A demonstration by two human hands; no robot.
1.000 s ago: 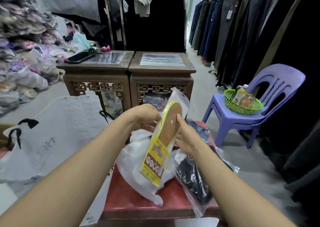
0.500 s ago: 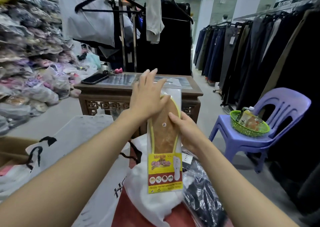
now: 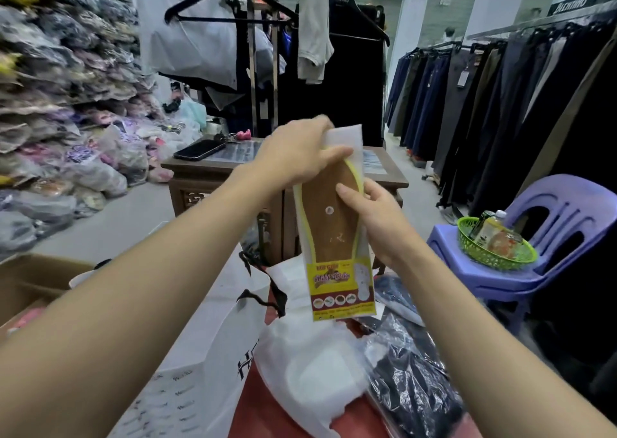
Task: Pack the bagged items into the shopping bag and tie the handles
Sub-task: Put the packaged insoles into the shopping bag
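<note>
Stacks of bagged clothing (image 3: 50,87) fill the left side and run out of view, and a rack of dark trousers (image 3: 467,104) lines the right, its near end cut off by the edge. The white shopping bag (image 3: 200,354) with black handles lies low on the left, much of it hidden under the left forearm, its printed lettering only partly readable. A purple chair (image 3: 551,230) stands at the right, and a wooden table (image 3: 207,177) stands behind the hands. On a red surface (image 3: 267,414) that shows only in patches sits a crumpled white plastic bag (image 3: 310,364), touching a dark bagged garment (image 3: 410,381) whose lower end leaves the frame. The insole packet (image 3: 334,237) is held upright in the air above the white plastic bag. A green basket (image 3: 494,257) holding bottles sits on the chair. The left hand (image 3: 293,157), blurred, pinches the packet's top, thumb across the front. The right hand (image 3: 374,217) grips its right edge, thumb on the front, fingers hidden behind. A phone (image 3: 199,149) lies on the table.
</note>
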